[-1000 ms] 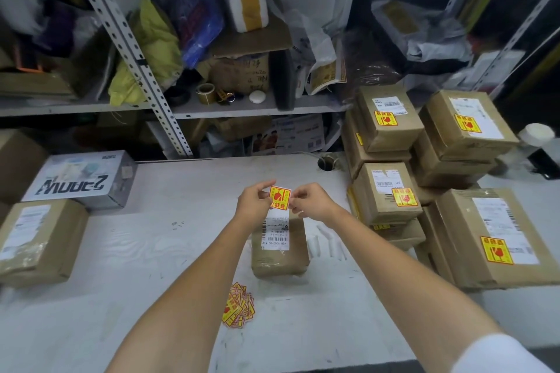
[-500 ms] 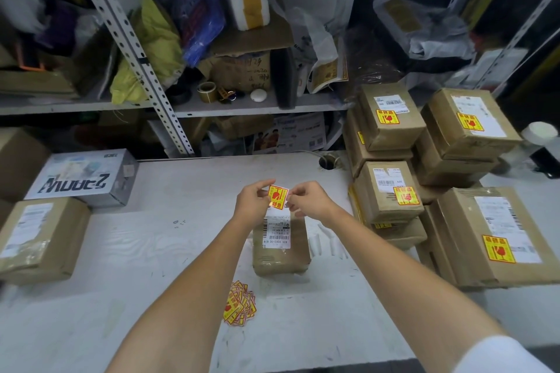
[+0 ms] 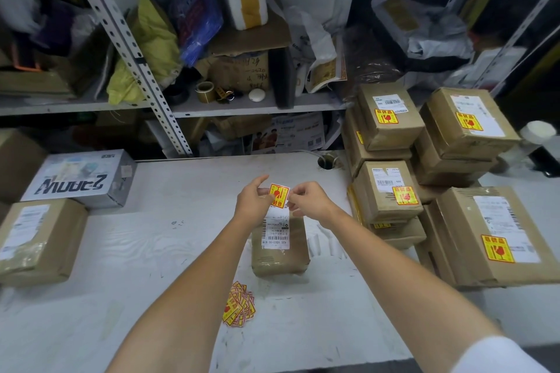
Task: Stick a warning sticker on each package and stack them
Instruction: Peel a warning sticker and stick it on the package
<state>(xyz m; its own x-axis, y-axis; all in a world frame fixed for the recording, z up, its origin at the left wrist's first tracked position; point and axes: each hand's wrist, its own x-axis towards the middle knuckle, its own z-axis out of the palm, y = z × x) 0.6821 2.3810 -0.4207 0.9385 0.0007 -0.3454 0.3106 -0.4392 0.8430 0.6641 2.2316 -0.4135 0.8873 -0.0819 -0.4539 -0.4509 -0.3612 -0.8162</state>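
Above the middle of the scuffed white table [image 3: 151, 251], a small rectangular yellow-and-red warning sticker [image 3: 279, 195] is held between both hands. The left hand [image 3: 254, 204] pinches its left edge between thumb and fingers; the right hand [image 3: 309, 201] pinches its right edge with the fingertips. The sticker is tilted and clear of the surface.

Directly below it lies a small brown paper-wrapped package [image 3: 280, 248], flat on the table, with a white barcode label on its top face. Near its front edge, a loose fanned pile of glossy yellow stickers [image 3: 238, 307] rests on the table.

At the right, a stack of brown cardboard packages [image 3: 391, 191] stands in tiers, each visible top face bearing a white label and a yellow sticker. At the left edge sits one taped brown package [image 3: 39, 239], with a grey printed carton [image 3: 81, 180] just behind it. A perforated grey metal shelf rack [image 3: 127, 48] stands behind the table.
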